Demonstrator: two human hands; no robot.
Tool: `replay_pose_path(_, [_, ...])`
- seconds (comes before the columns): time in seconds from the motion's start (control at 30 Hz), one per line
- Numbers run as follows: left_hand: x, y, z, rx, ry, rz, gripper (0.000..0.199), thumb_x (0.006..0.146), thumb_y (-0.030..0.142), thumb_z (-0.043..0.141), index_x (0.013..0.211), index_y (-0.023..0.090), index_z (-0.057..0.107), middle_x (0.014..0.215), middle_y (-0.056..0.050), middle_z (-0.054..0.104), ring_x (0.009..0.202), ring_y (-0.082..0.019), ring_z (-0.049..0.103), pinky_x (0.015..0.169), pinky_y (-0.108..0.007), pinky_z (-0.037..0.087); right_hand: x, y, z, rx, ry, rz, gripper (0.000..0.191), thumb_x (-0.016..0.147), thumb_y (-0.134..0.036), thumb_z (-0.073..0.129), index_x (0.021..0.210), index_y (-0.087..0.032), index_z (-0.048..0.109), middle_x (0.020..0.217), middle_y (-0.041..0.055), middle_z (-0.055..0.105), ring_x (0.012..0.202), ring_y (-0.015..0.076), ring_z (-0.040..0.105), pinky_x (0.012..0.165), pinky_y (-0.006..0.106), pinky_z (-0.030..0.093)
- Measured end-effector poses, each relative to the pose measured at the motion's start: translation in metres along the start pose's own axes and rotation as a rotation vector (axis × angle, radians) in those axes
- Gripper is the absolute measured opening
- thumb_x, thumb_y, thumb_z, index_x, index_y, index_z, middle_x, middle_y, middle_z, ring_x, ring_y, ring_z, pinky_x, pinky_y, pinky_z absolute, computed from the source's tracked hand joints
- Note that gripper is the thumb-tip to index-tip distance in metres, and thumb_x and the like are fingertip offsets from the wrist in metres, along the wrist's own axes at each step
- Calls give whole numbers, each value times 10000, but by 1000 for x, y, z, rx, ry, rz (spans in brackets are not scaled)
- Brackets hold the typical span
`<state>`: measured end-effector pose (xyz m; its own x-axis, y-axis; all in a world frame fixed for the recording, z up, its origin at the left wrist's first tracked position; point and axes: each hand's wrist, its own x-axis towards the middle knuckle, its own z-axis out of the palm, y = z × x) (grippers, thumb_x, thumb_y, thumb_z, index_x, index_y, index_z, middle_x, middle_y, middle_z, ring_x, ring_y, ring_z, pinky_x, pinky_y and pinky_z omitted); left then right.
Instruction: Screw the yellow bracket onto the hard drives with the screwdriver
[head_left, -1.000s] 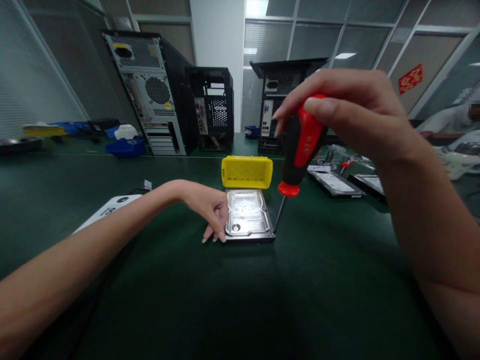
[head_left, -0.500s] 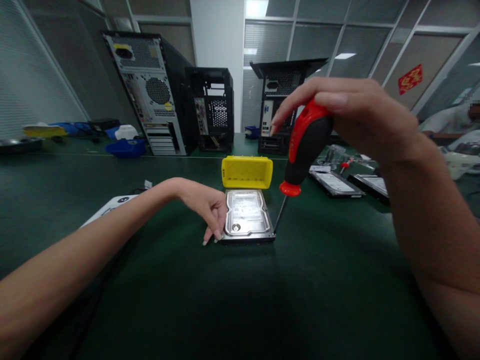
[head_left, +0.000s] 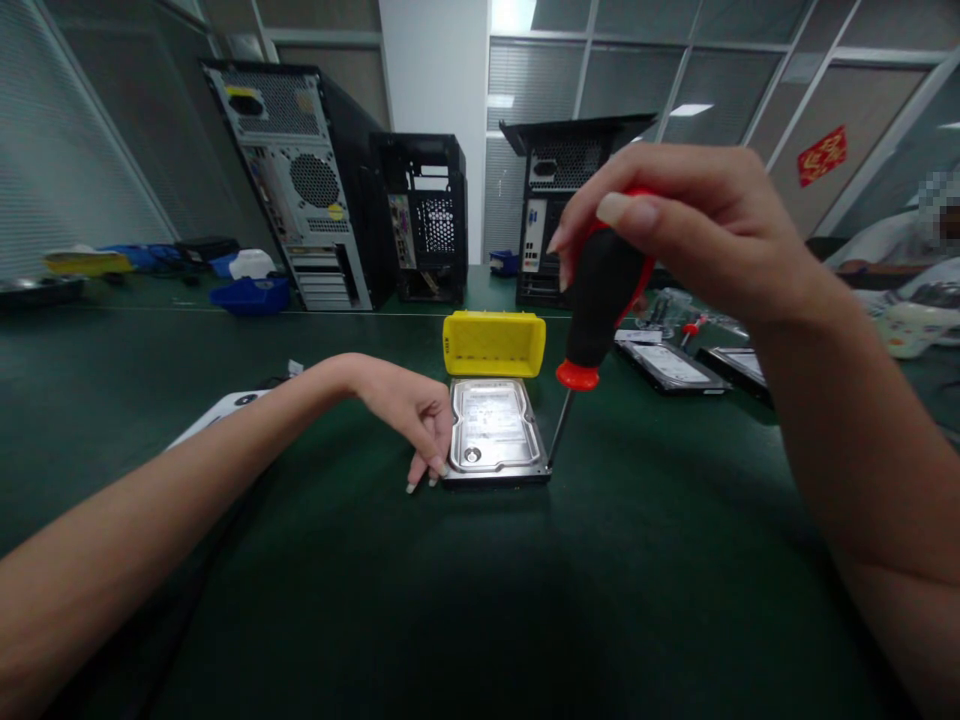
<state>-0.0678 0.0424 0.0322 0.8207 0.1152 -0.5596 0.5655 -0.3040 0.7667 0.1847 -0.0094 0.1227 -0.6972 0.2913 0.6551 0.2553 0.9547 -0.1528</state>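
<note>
A silver hard drive (head_left: 493,425) lies flat on the green table. My left hand (head_left: 420,418) is closed at its left side, fingers curled, with the thumb at the near left corner. High on the right, my right hand (head_left: 690,225) wraps round the red and black handle of a screwdriver (head_left: 606,300). The screwdriver leans, its shaft running down to the drive's near right corner. Its tip meets that corner; any screw under it is too small to make out.
Directly behind the drive stands a yellow bin (head_left: 495,343). More hard drives (head_left: 670,362) lie to the right, near another screwdriver (head_left: 691,328). Computer cases (head_left: 300,190) line the back. A white object (head_left: 217,412) is partly behind my left forearm. A person (head_left: 892,240) sits at far right.
My right hand has rolled round the screwdriver handle, and the handle has turned from its red side to its black side. The tip stays at the same corner; my left hand is nearly still.
</note>
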Motion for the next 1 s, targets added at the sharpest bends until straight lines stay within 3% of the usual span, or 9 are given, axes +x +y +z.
replay_pose_path(0.23, [-1, 5, 1, 36, -1, -40, 150, 845, 245, 569, 893, 165, 687, 753, -13, 727, 759, -117, 669, 797, -231, 484, 0, -2, 7, -166, 168, -23, 306, 893, -309, 418, 658, -137, 509, 626, -57, 461, 561, 22, 415, 583, 180, 342])
replay_pose_path(0.33, [-2, 8, 1, 81, 53, -24, 142, 838, 254, 579, 838, 158, 684, 676, -5, 705, 673, -106, 653, 735, -213, 483, -1, -2, 7, -132, 128, 2, 312, 899, -323, 354, 681, -151, 497, 668, -37, 481, 619, 57, 452, 607, 212, 372])
replay_pose_path(0.43, [-2, 12, 2, 141, 212, 42, 241, 838, 326, 573, 703, 146, 659, 522, 21, 623, 518, -78, 577, 640, -189, 462, 0, 2, 1, 61, -17, 80, 269, 874, -253, 286, 822, -151, 529, 822, 1, 543, 791, 116, 543, 662, 256, 451])
replay_pose_path(0.53, [-1, 16, 3, 199, 428, 117, 334, 839, 383, 555, 626, 132, 613, 479, 37, 549, 446, -51, 488, 562, -172, 420, 1, 4, -4, 203, -111, 118, 255, 849, -174, 309, 944, -165, 546, 933, -5, 568, 886, 117, 568, 736, 252, 487])
replay_pose_path(0.67, [0, 20, 2, 304, 654, 161, 388, 842, 420, 527, 609, 119, 601, 508, 20, 542, 442, -49, 447, 487, -175, 349, 1, 2, -1, 170, -107, 52, 252, 906, -245, 346, 1084, -179, 512, 949, -13, 562, 863, 95, 580, 705, 228, 503])
replay_pose_path(0.8, [-1, 22, 2, 399, 808, 169, 389, 850, 418, 502, 625, 123, 617, 506, 18, 533, 462, -63, 447, 495, -193, 340, 1, 0, 3, -10, -33, -11, 251, 914, -314, 347, 997, -149, 517, 905, -32, 521, 824, 63, 543, 740, 214, 481])
replay_pose_path(1.0, [4, 24, 5, 513, 1045, 133, 386, 865, 417, 468, 693, 117, 641, 582, 0, 574, 534, -89, 504, 535, -209, 373, 1, 1, -3, 127, -163, 94, 277, 919, -270, 303, 1110, -236, 500, 1000, -10, 537, 898, 116, 560, 667, 211, 505])
